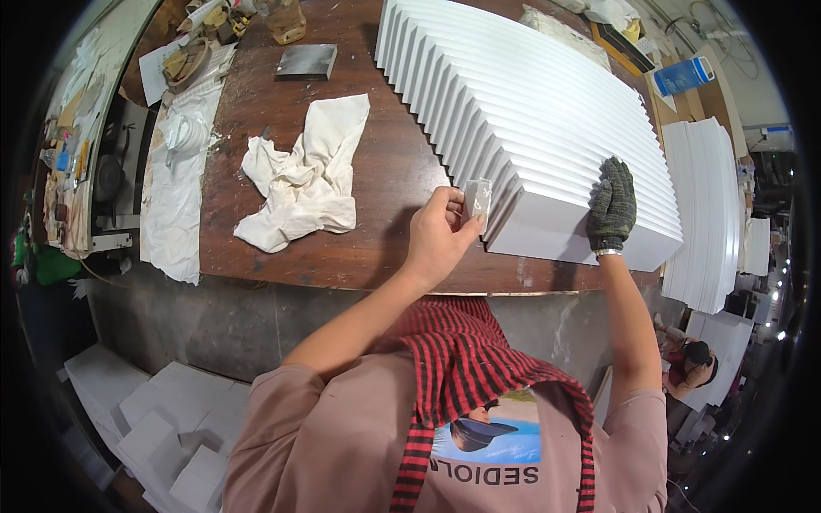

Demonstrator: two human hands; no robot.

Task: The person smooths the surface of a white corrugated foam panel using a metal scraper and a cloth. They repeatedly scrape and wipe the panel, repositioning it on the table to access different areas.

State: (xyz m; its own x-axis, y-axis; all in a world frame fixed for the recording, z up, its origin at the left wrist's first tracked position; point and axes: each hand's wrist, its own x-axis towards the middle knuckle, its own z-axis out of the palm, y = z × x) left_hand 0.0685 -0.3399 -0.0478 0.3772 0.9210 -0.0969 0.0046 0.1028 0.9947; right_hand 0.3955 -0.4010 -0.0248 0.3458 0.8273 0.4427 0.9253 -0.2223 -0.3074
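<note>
A fanned stack of white sheets or boards (547, 111) lies across the table, their edges stepped like stairs. My left hand (438, 235) is bare and pinches a small, whitish, translucent flat piece (478, 198) between thumb and fingers. It holds that piece upright against or very close to the near left corner of the stack; whether they touch I cannot tell. In a dark knitted glove, my right hand (612, 205) lies flat on the stack's near right part with fingers stretched out. A crumpled cream cloth (312, 171) rests left of my left hand.
The brown wooden table (393, 162) carries a grey metal-looking block (306, 62) and a clear container (285, 21) toward the back. White paper (175, 192) covers its left side. More white sheets (701, 205) are piled at the right, near a blue container (684, 77). Another person (688, 368) sits beyond.
</note>
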